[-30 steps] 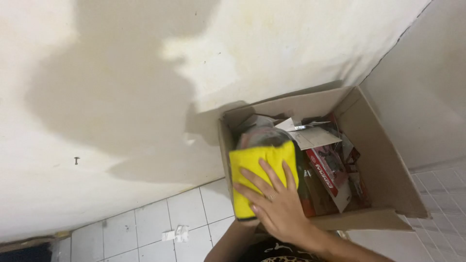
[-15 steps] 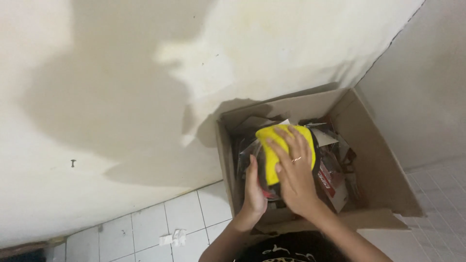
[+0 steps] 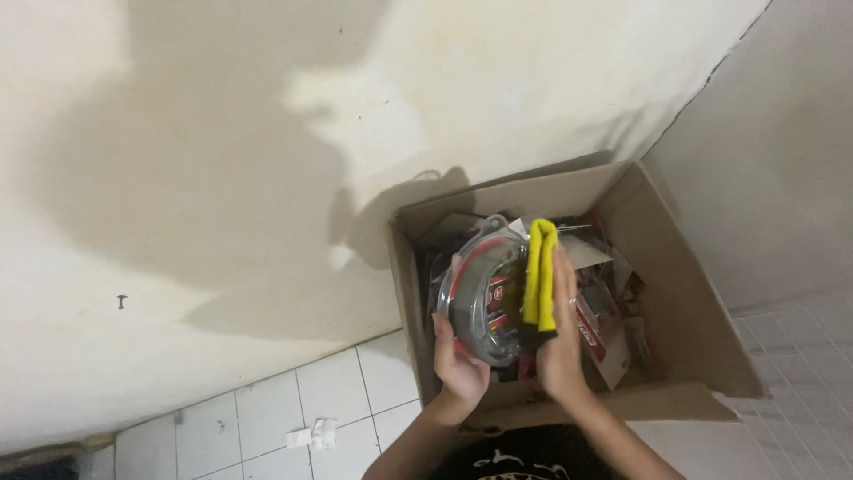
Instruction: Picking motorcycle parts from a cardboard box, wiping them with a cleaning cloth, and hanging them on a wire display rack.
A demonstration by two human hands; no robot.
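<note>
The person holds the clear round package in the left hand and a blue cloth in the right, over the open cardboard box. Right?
Not quite: the cloth is yellow, not blue, as the head view shows. The left hand does hold the clear round package, the right hand holds the cloth, and both are over the open cardboard box.

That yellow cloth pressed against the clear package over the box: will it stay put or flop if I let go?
The yellow cloth looks soft and folded, so it would likely flop and slide once the right hand releases it. It seems light. The clear plastic package in the left hand looks smooth, probably giving the cloth little grip.
</note>
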